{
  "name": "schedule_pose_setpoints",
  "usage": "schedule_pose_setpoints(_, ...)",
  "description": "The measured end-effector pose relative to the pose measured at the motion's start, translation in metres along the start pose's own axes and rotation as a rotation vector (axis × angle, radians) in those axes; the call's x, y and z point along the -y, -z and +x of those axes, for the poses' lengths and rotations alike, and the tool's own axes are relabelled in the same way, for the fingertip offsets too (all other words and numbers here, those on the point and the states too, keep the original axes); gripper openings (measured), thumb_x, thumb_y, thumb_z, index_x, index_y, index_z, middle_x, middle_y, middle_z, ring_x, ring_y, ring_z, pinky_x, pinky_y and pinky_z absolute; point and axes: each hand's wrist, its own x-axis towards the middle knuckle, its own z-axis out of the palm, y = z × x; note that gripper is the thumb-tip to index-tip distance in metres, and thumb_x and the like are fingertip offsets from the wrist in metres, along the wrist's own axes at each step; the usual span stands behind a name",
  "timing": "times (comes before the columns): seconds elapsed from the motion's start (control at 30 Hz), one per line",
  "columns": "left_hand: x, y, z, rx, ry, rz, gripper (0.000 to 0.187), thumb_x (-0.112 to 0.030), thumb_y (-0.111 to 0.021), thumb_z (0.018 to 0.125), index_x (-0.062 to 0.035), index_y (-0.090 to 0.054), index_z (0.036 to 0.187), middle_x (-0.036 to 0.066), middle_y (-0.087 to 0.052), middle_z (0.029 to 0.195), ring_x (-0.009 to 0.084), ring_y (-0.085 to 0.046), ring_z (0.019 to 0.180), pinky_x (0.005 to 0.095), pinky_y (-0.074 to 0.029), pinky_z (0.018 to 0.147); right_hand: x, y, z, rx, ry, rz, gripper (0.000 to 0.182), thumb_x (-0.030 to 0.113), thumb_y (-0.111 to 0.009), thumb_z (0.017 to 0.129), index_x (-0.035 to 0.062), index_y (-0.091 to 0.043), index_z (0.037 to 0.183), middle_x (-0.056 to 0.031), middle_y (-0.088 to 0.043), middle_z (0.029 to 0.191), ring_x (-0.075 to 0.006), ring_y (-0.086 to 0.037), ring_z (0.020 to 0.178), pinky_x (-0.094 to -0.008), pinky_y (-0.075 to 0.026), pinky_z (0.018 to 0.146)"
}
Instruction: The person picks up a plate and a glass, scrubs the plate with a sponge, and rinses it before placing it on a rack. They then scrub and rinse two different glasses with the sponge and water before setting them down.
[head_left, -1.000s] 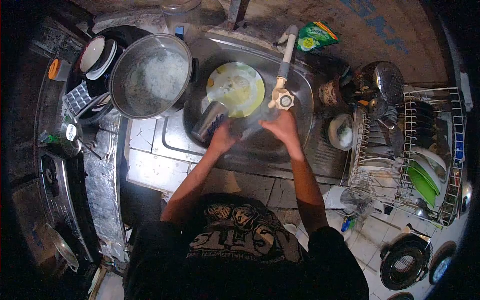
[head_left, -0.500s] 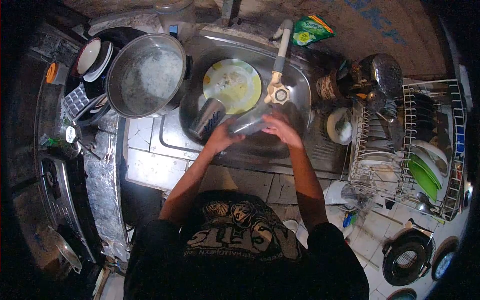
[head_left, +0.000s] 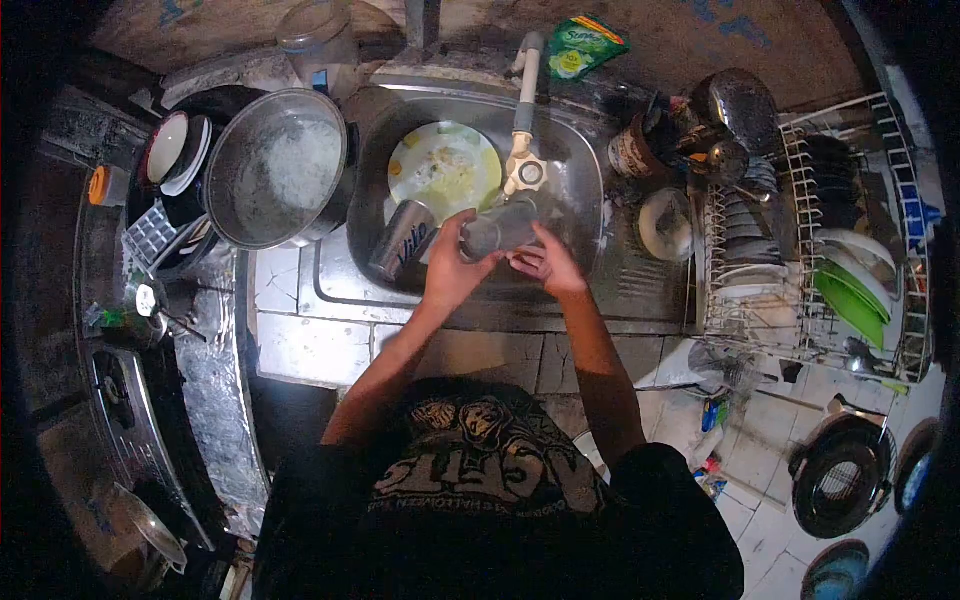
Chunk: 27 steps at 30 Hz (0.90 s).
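Note:
Over the near part of the sink [head_left: 590, 150], I hold a translucent greyish drinking glass [head_left: 500, 228] on its side, below the faucet [head_left: 526, 172]. My left hand [head_left: 458, 268] is closed around its left end, thumb and fingers on opposite sides. At the right end, my right hand [head_left: 553, 264] grips it with curled fingers. Left of my hands, a metal tumbler [head_left: 398, 240] with dark blue lettering lies tilted in the basin. Behind it is a yellow-and-white plate [head_left: 445, 170] with food bits on it.
A large pot [head_left: 228, 190] of cloudy liquid stands left of the sink. On the right are a bowl [head_left: 666, 225] and a wire dish rack [head_left: 800, 200] holding plates. A green soap pouch [head_left: 588, 48] sits behind the faucet. A stove [head_left: 130, 400] is at far left.
The glass has turned, its right end now higher, and both hands have shifted with it, the left wrapping further around. The camera view has shifted slightly.

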Motion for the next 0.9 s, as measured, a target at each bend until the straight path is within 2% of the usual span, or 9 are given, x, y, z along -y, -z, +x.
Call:
schedule_pose_setpoints(0.13,-0.032,0.003,-0.009,-0.004,-0.188,0.062,0.078,-0.012,-0.081,0.063,-0.0010,-0.042,0.129,0.017,-0.056,0.116,0.0334,-0.058,0.098,0.0369,-0.046,0.087,-0.004,-0.021,-0.055,-0.118,0.388,-0.494,0.078,0.024,-0.069,0.082,0.0068,-0.024,0.143,-0.0217,-0.036,0.137,-0.0345,-0.055,0.110,-0.0397,-0.053,0.082)
schedule_pose_setpoints(0.2,-0.049,0.003,-0.015,0.099,-0.243,0.041,0.086,-0.010,-0.080,0.064,-0.0031,-0.033,0.137,0.017,-0.054,0.123,0.0343,-0.057,0.102,0.0373,-0.045,0.090,0.003,-0.040,-0.092,-0.014,1.127,-1.217,0.084,0.013,-0.071,0.078,0.0087,-0.021,0.144,-0.0213,-0.035,0.139,-0.0344,-0.052,0.115,-0.0403,-0.046,0.092)
schedule_pose_setpoints(0.33,-0.066,0.007,-0.019,0.250,-0.233,-0.095,0.092,-0.008,-0.077,0.068,-0.0048,-0.024,0.142,0.018,-0.050,0.130,0.0323,-0.056,0.108,0.0361,-0.045,0.091,0.001,-0.037,-0.118,-0.129,0.966,-1.079,0.076,0.013,-0.076,0.072,0.0068,-0.035,0.136,-0.0198,-0.046,0.130,-0.0299,-0.050,0.117,-0.0388,-0.043,0.093)
schedule_pose_setpoints(0.4,-0.066,0.010,-0.021,0.193,-0.166,-0.405,0.091,-0.007,-0.075,0.072,-0.0057,-0.019,0.144,0.019,-0.047,0.134,0.0286,-0.056,0.111,0.0346,-0.047,0.090,0.003,-0.030,-0.125,-0.179,0.969,-0.975,0.073,0.014,-0.078,0.069,0.0047,-0.039,0.129,-0.0196,-0.050,0.125,-0.0294,-0.050,0.115,-0.0383,-0.044,0.090)
schedule_pose_setpoints(0.47,-0.061,0.024,-0.027,0.151,-0.221,-0.256,0.086,-0.003,-0.071,0.076,-0.0063,-0.019,0.144,0.019,-0.048,0.132,0.0255,-0.057,0.110,0.0337,-0.049,0.087,0.009,-0.015,-0.127,-0.365,1.135,-1.058,0.074,0.015,-0.080,0.066,0.0035,-0.040,0.127,-0.0195,-0.052,0.120,-0.0289,-0.052,0.110,-0.0374,-0.046,0.087)
schedule_pose_setpoints(0.53,-0.047,0.035,-0.035,0.024,-0.161,-0.254,0.081,0.002,-0.066,0.078,-0.0070,-0.020,0.144,0.020,-0.047,0.132,0.0261,-0.057,0.110,0.0348,-0.049,0.087,0.013,-0.007,-0.130,-0.397,1.134,-0.969,0.076,0.017,-0.080,0.064,0.0011,-0.040,0.126,-0.0205,-0.053,0.117,-0.0308,-0.053,0.108,-0.0390,-0.045,0.089)
schedule_pose_setpoints(0.7,-0.020,0.075,-0.064,-0.044,-0.083,-0.249,0.072,0.003,-0.058,0.084,-0.0070,-0.021,0.144,0.019,-0.044,0.134,0.0255,-0.055,0.113,0.0334,-0.048,0.089,0.022,0.012,-0.127,-0.702,1.115,-1.228,0.073,0.022,-0.082,0.063,0.0003,-0.045,0.122,-0.0201,-0.056,0.110,-0.0336,-0.057,0.101,-0.0404,-0.046,0.088)
schedule_pose_setpoints(0.83,-0.016,0.094,-0.078,0.018,-0.090,-0.198,0.067,0.003,-0.055,0.086,-0.0076,-0.023,0.143,0.019,-0.045,0.133,0.0254,-0.055,0.112,0.0340,-0.048,0.090,0.021,0.020,-0.140,-0.796,1.178,-1.167,0.071,0.023,-0.082,0.063,-0.0011,-0.047,0.120,-0.0194,-0.056,0.110,-0.0314,-0.056,0.103,-0.0400,-0.045,0.088)
schedule_pose_setpoints(0.9,-0.012,0.096,-0.088,0.130,-0.085,-0.195,0.066,0.003,-0.055,0.085,-0.0085,-0.025,0.143,0.017,-0.048,0.130,0.0243,-0.057,0.109,0.0330,-0.048,0.089,-0.006,0.021,-0.165,-0.755,1.262,-0.867,0.074,0.031,-0.082,0.063,-0.0006,-0.048,0.121,-0.0204,-0.058,0.111,-0.0369,-0.055,0.106,-0.0425,-0.044,0.090)
